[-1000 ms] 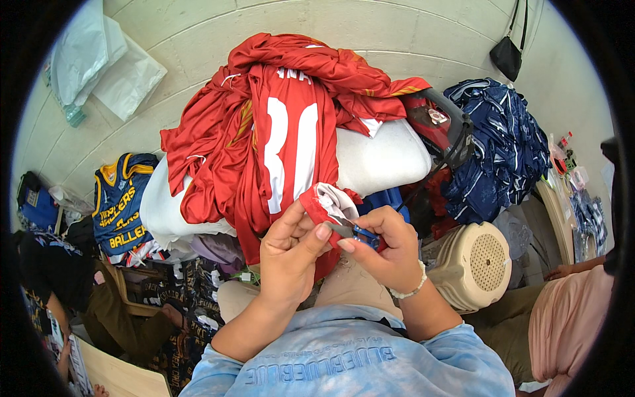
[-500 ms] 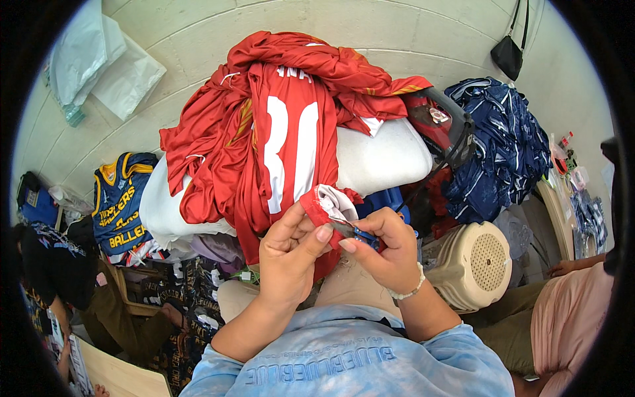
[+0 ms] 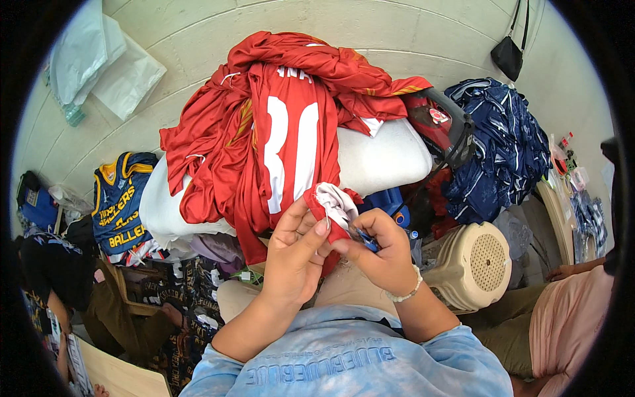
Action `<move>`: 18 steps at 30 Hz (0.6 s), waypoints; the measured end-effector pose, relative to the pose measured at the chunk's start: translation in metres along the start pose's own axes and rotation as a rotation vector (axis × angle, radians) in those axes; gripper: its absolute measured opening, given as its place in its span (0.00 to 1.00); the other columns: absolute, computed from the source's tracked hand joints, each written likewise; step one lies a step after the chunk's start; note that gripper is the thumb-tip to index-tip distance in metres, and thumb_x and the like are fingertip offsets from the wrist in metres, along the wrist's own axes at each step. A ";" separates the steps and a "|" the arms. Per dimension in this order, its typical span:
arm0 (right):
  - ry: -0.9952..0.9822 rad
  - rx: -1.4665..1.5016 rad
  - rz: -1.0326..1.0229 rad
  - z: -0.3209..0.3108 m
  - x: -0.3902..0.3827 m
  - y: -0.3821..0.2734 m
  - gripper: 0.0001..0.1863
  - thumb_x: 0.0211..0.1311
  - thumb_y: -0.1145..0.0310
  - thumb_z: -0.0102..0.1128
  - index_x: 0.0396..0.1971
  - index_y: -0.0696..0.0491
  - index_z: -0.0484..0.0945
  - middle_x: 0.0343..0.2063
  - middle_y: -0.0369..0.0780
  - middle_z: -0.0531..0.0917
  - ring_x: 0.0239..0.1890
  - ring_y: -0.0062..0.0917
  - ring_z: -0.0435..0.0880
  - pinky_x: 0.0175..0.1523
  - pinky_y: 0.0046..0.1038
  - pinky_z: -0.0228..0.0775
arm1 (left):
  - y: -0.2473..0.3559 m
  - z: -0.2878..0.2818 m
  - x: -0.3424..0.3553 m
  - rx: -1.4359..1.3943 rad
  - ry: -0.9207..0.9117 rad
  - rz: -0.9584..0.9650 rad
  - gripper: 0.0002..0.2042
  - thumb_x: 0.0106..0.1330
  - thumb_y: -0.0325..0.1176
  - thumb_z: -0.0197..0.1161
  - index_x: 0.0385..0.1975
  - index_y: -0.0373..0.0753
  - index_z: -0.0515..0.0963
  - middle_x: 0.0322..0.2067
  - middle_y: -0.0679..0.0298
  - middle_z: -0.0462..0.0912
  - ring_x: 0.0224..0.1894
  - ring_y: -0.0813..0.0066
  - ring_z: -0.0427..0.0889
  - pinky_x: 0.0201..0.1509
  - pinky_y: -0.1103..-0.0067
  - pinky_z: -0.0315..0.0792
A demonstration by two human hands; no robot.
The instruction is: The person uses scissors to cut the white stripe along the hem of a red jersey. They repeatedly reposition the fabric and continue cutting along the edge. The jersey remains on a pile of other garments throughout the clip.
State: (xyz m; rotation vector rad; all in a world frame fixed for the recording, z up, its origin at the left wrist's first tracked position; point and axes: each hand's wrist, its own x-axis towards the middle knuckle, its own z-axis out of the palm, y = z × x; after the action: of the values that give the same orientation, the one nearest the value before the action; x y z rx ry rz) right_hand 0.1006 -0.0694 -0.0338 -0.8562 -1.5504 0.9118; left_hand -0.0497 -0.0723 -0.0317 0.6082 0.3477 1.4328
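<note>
In front of my body, my left hand (image 3: pixel 291 255) pinches the edge of a red garment piece (image 3: pixel 337 205). White inner fabric shows at its folded opening. My right hand (image 3: pixel 380 255) is closed around small blue-handled thread snips (image 3: pixel 367 241), close against the cloth. Its fingers partly hide the snips, so I cannot tell whether the blades touch a thread. Just beyond my hands, a heap of red jerseys (image 3: pixel 218 139) with white lettering and gold stripes drapes over a white padded surface (image 3: pixel 380 159).
Navy patterned garments (image 3: pixel 496 152) are piled at the right, beside a red and black rounded object (image 3: pixel 433 122). Stacked beige stools (image 3: pixel 486 261) stand near my right elbow. A navy and yellow jersey (image 3: pixel 122 202) hangs at left. People sit at both sides; one wears a pink top (image 3: pixel 569 317).
Both hands shift slightly, the right one rotating a little. The red cloth tilts so more of its white inside shows, and the grey blade of the snips is less visible.
</note>
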 end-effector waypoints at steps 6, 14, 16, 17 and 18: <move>-0.222 -0.233 -0.148 -0.022 0.002 -0.002 0.10 0.47 0.77 0.66 0.32 0.56 0.76 0.24 0.41 0.77 0.24 0.28 0.76 0.31 0.25 0.67 | 0.007 -0.009 0.007 -0.075 0.011 -0.305 0.17 0.71 0.38 0.53 0.52 0.33 0.72 0.41 0.60 0.82 0.43 0.74 0.82 0.47 0.75 0.79; -0.426 -0.201 -0.132 -0.044 0.006 -0.005 0.09 0.47 0.78 0.63 0.31 0.57 0.76 0.23 0.42 0.76 0.25 0.33 0.76 0.32 0.28 0.67 | 0.009 -0.012 0.011 -0.067 0.038 -0.220 0.11 0.69 0.30 0.57 0.49 0.41 0.70 0.41 0.62 0.83 0.42 0.74 0.83 0.43 0.74 0.81; -0.405 -0.188 -0.129 -0.043 0.006 -0.004 0.09 0.50 0.76 0.63 0.33 0.57 0.76 0.24 0.41 0.77 0.25 0.31 0.76 0.32 0.27 0.67 | 0.010 -0.010 0.009 -0.051 0.039 -0.175 0.15 0.68 0.27 0.57 0.52 0.42 0.67 0.41 0.61 0.83 0.42 0.74 0.83 0.43 0.75 0.81; -0.337 -0.186 -0.134 -0.042 0.005 -0.004 0.10 0.51 0.75 0.64 0.34 0.57 0.76 0.25 0.41 0.77 0.25 0.29 0.76 0.32 0.26 0.67 | 0.009 -0.009 0.008 -0.050 0.042 -0.151 0.17 0.67 0.26 0.58 0.54 0.42 0.65 0.41 0.60 0.82 0.43 0.74 0.83 0.43 0.75 0.81; -0.270 -0.184 -0.139 -0.039 0.004 -0.004 0.10 0.53 0.74 0.64 0.35 0.58 0.75 0.27 0.40 0.78 0.26 0.28 0.76 0.33 0.25 0.67 | 0.010 -0.007 0.007 -0.052 0.035 -0.123 0.19 0.67 0.25 0.58 0.56 0.43 0.63 0.41 0.59 0.82 0.43 0.74 0.83 0.43 0.76 0.81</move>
State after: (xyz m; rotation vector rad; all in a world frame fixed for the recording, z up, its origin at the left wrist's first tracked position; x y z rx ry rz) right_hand 0.1382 -0.0633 -0.0237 -0.7646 -1.9266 0.8176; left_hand -0.0608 -0.0635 -0.0309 0.5113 0.3687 1.3318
